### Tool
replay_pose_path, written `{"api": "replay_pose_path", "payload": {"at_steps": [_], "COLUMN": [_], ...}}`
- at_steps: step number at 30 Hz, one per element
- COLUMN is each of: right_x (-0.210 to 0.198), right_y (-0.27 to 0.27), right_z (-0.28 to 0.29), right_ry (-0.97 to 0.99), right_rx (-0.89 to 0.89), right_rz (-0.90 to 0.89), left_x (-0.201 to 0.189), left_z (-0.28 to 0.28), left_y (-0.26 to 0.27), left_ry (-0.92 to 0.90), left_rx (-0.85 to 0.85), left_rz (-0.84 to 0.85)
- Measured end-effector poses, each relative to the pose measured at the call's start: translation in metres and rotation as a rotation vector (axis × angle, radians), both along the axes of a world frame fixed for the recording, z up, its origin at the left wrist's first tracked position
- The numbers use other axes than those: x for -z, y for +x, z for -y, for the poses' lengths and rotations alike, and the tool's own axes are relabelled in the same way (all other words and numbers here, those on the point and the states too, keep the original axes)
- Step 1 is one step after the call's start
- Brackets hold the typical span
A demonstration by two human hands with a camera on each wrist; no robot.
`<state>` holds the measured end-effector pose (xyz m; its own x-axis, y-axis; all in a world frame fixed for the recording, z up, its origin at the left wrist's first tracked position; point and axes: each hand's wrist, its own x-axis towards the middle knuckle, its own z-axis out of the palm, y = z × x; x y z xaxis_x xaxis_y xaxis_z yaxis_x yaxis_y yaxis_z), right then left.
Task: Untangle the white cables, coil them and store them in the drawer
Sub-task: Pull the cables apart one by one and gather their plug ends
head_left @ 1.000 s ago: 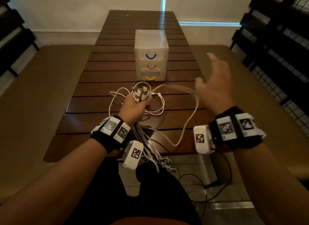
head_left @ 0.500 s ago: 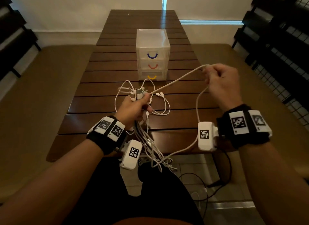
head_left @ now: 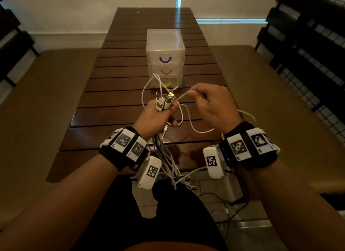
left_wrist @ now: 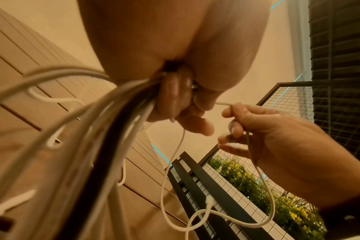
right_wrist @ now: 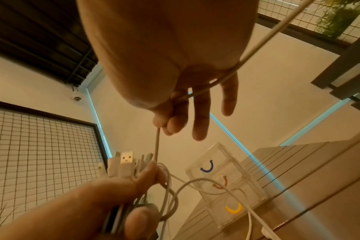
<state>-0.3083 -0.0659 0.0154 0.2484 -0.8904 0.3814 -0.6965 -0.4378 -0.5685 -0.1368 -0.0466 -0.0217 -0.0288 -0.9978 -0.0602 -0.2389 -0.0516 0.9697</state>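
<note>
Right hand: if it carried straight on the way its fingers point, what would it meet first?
Probably the left hand and the plug ends it grips. The right hand pinches one cable leading there; depth is unclear.

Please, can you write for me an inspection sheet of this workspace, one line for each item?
Surface: dark slatted wooden table, cable loops lying on it.
Job's things: white cables, still tangled, not coiled; clear drawer unit with blue, red and yellow handles, all three drawers closed.
Clutter: nothing seen.
Hands: left hand grips the bundle with the plugs sticking up; right hand pinches one cable strand beside the plugs.
Cables: ends hang off the near table edge; black cords on the floor.
Surroundings: dark benches and wire-mesh panels at the sides, plants behind the mesh, wall beyond.
</note>
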Motion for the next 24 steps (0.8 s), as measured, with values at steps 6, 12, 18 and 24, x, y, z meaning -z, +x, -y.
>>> {"api": "replay_pose_path", "payload": {"at_steps": [6,12,18,24], "right_x": [0.006,-0.015,-0.016,-0.003], "right_y": [-0.001,-0.023,-0.029,-0.031], "right_z": [-0.002,0.000,-0.002,-0.014], "right_ry": [0.036,0.002,0.155,0.187], "right_rx": [-0.053,0.073,0.013,-0.054], "right_rz": [0.149,0.407,0.382,0.385], "left_x": [0.009,0.034,0.012,-0.007], "left_z": [0.011,0.021,0.009,0.003], "left_y": [0.000,0.017,-0.006,-0.028], "left_ry": [0.004,0.197,-0.010,0.052], "left_rx": [-0.083,-0.301,-0.208,0.154], "left_rz": [0.103,-0.077,-0.311,-0.208]}}
